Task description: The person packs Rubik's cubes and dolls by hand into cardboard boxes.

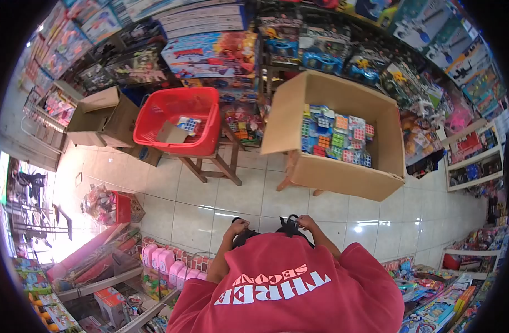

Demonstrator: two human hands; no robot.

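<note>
I look down over my red shirt [287,288] with white letters. My left hand [237,226] is closed in a fist at my chest, on a black strap or pouch [244,238]. At the same height, my right hand [307,222] pinches a black strap piece [290,225]. Both hands are close to my body, well short of the boxes ahead. A big open cardboard box [290,119] on a wooden stand holds several coloured puzzle cubes [335,136]. To its left stands a red plastic basket [154,119] on a stool, with a cube pack [189,125] and a cardboard scrap inside.
Tiled floor [210,205] lies between me and the stands. Open cardboard boxes [101,116] sit at the left. Toy-packed shelves line the back wall [210,53], the right side [471,161] and the racks beside me [165,266]. A red toy box [121,206] stands on the floor at left.
</note>
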